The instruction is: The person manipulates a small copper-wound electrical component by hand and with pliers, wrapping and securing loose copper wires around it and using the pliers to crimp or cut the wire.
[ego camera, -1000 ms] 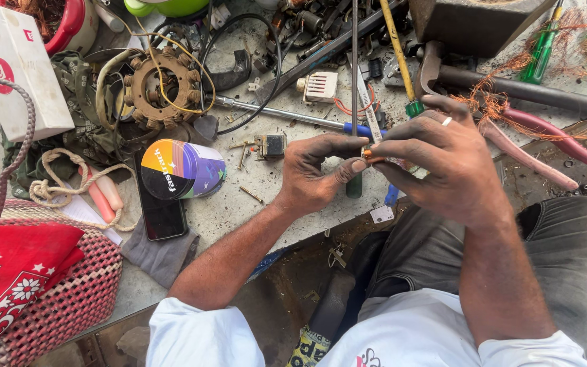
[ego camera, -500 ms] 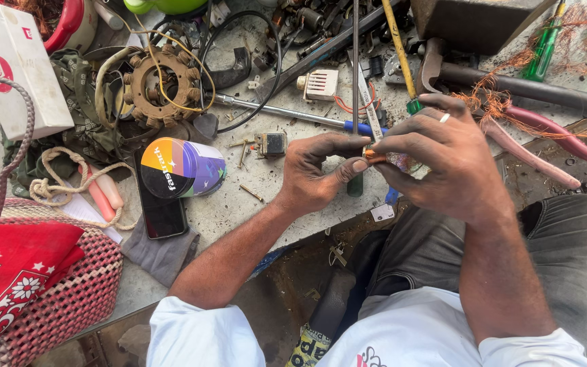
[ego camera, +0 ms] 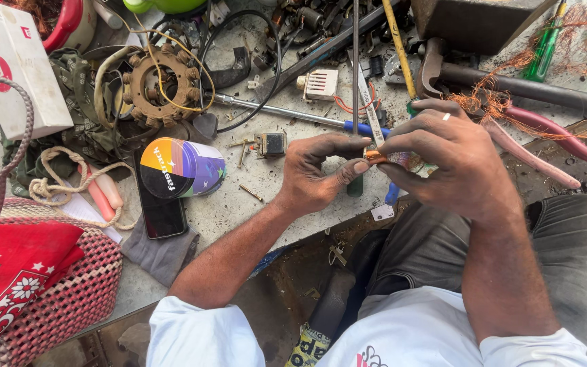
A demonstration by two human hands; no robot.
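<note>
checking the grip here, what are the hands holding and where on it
Both hands pinch one small orange-brown piece: left hand thumb and fingertips on its left end, right hand fingertips on its right end. What the piece is cannot be told.

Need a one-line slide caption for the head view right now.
Both hands, left hand and right hand, pinch a small orange piece above a cluttered workbench.

A rusty toothed gear ring (ego camera: 159, 83) wound with yellow wire sits on the cluttered counter (ego camera: 266, 197). Near it a colourful round tin (ego camera: 180, 167) lies on its side against a black phone (ego camera: 160, 211). A white box (ego camera: 13, 64) stands at the far left above a woven pink basket (ego camera: 69, 299) holding red patterned cloth (ego camera: 8, 272). Pink-handled pliers (ego camera: 545, 139) lie among copper strands on the right.
</note>
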